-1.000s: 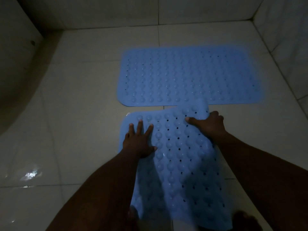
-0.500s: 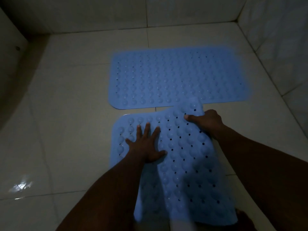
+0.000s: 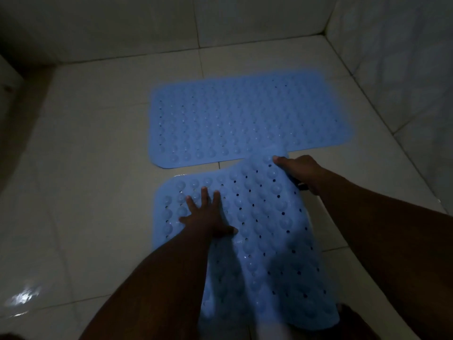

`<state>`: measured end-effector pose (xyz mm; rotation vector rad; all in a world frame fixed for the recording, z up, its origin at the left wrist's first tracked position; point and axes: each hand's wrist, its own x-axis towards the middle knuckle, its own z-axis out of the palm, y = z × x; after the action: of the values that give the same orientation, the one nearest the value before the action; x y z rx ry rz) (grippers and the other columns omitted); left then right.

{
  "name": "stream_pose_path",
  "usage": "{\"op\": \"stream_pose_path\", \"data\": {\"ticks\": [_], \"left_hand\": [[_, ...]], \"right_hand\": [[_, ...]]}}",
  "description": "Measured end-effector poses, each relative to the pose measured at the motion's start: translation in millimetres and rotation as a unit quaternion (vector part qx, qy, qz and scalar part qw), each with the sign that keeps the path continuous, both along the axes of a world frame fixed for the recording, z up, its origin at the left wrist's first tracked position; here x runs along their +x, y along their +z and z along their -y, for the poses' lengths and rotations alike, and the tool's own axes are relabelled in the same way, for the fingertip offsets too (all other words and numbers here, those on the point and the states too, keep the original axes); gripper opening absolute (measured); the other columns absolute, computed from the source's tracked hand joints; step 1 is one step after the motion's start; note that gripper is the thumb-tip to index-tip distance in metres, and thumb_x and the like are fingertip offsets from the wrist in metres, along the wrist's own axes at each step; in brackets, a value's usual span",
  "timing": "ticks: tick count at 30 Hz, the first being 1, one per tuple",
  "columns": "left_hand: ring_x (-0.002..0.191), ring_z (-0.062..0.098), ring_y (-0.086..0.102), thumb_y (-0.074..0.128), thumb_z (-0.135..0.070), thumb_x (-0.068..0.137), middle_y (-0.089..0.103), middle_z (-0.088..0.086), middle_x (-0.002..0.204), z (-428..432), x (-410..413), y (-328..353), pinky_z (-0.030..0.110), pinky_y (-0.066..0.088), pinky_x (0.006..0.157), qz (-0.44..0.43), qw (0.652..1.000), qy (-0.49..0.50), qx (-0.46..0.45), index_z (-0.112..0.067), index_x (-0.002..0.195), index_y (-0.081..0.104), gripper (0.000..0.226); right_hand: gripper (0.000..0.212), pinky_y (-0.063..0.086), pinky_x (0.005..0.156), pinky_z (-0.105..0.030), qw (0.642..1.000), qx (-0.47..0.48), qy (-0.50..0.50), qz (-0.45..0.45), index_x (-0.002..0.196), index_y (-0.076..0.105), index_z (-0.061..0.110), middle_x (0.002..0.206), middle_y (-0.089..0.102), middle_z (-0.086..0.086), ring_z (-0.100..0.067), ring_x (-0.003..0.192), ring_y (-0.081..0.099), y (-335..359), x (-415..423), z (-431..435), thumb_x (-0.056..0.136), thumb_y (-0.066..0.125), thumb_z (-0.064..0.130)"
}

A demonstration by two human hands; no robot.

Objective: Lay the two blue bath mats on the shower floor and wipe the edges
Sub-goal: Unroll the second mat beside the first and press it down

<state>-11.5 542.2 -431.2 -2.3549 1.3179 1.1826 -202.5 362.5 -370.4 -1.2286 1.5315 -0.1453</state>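
The left hand (image 3: 208,217) presses flat, fingers spread, on the near mat (image 3: 257,241). The right hand (image 3: 297,171) pinches that mat's far right corner, lifted and overlapping the far mat (image 3: 245,119), which lies flat on the tiled floor (image 3: 85,180) by the wall (image 3: 147,25).

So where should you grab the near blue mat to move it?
Probably its far right corner, coming from the right. That corner curls up off the floor tiles and overlaps the far mat, so fingers can slip under; the right hand already pinches there. The left hand lies flat on the near mat, where the mat lies flush.
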Motion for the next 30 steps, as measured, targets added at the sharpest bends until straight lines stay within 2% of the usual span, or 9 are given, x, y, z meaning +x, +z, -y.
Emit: {"op": "stream_pose_path", "data": {"ticks": [5,7,11,13,15,19,26,28,30], "left_hand": [[0.146,0.045,-0.030,0.073,-0.074,0.070,-0.037,-0.004,0.161,-7,1,-9,0.079,0.013,0.111,0.018,1.000,-0.010,-0.015,-0.037,0.156,-0.021,0.132],[0.147,0.044,-0.029,0.073,-0.076,0.068,-0.037,-0.005,0.162,-10,4,-11,0.078,0.013,0.111,0.016,1.000,-0.006,-0.019,-0.039,0.156,-0.020,0.133],[0.147,0.044,-0.029,0.074,-0.077,0.066,-0.036,-0.006,0.161,-15,9,-12,0.078,0.013,0.112,0.020,1.000,-0.006,-0.020,-0.041,0.156,-0.020,0.135],[0.147,0.044,-0.029,0.074,-0.077,0.066,-0.036,-0.006,0.162,-15,9,-12,0.079,0.013,0.112,0.021,1.000,-0.003,-0.022,-0.041,0.155,-0.021,0.135],[0.148,0.044,-0.028,0.075,-0.075,0.066,-0.036,-0.006,0.162,-15,8,-12,0.078,0.013,0.112,0.020,1.000,0.002,-0.024,-0.041,0.155,-0.020,0.135],[0.148,0.045,-0.026,0.077,-0.072,0.067,-0.034,-0.005,0.163,-16,6,-9,0.079,0.013,0.111,0.017,0.999,0.008,-0.029,-0.040,0.156,-0.019,0.135],[0.146,0.047,-0.029,0.078,-0.072,0.065,-0.036,-0.005,0.162,-8,7,-14,0.081,0.012,0.110,0.014,1.000,0.019,-0.014,-0.040,0.155,-0.022,0.139],[0.147,0.046,-0.029,0.078,-0.072,0.066,-0.035,-0.005,0.162,-6,11,-13,0.080,0.012,0.111,0.014,0.999,0.027,-0.012,-0.040,0.156,-0.021,0.137],[0.147,0.046,-0.028,0.077,-0.074,0.064,-0.034,-0.006,0.163,-2,17,-14,0.079,0.014,0.111,0.015,0.999,0.038,-0.016,-0.040,0.156,-0.019,0.137]], "right_hand": [[0.114,0.058,0.072,-0.032,0.997,-0.066,-0.015,-0.044,0.129,0.058,0.000,0.126,0.065,-0.013,-0.024,0.097,0.068,1,-14,-1,0.045,0.086,0.072],[0.112,0.055,0.077,-0.032,0.998,-0.053,0.010,-0.027,0.131,0.058,0.003,0.127,0.063,-0.007,-0.022,0.097,0.067,6,-17,-6,0.050,0.081,0.077],[0.068,0.036,0.097,-0.041,0.999,0.029,0.020,0.000,0.130,0.059,0.017,0.137,0.052,-0.008,-0.028,0.126,0.049,7,-23,-10,0.089,0.049,0.070],[0.045,0.043,0.093,-0.045,0.997,0.080,-0.010,0.009,0.107,0.064,0.018,0.121,0.062,-0.011,-0.030,0.107,0.057,3,-25,-12,0.094,0.046,0.058],[0.041,0.053,0.078,-0.039,0.996,0.087,-0.003,0.008,0.108,0.065,0.014,0.106,0.069,-0.010,-0.027,0.092,0.065,-1,-27,-15,0.092,0.056,0.050],[0.043,0.048,0.055,-0.023,0.994,0.104,0.004,0.027,0.096,0.064,0.015,0.089,0.069,-0.006,-0.018,0.076,0.065,-1,-30,-23,0.084,0.069,0.057],[0.095,0.059,0.088,-0.045,0.996,0.060,-0.038,0.044,0.118,0.065,0.005,0.115,0.071,-0.013,-0.030,0.096,0.071,-12,-32,-13,0.050,0.087,0.069],[0.109,0.057,0.091,-0.045,0.995,-0.032,-0.084,-0.033,0.130,0.057,0.000,0.125,0.066,-0.018,-0.034,0.104,0.068,-9,-37,-4,0.051,0.085,0.070],[0.100,0.056,0.086,-0.039,0.983,-0.100,-0.084,-0.127,0.134,0.052,-0.002,0.130,0.061,-0.020,-0.037,0.111,0.064,-5,-44,6,0.064,0.082,0.064]]}}
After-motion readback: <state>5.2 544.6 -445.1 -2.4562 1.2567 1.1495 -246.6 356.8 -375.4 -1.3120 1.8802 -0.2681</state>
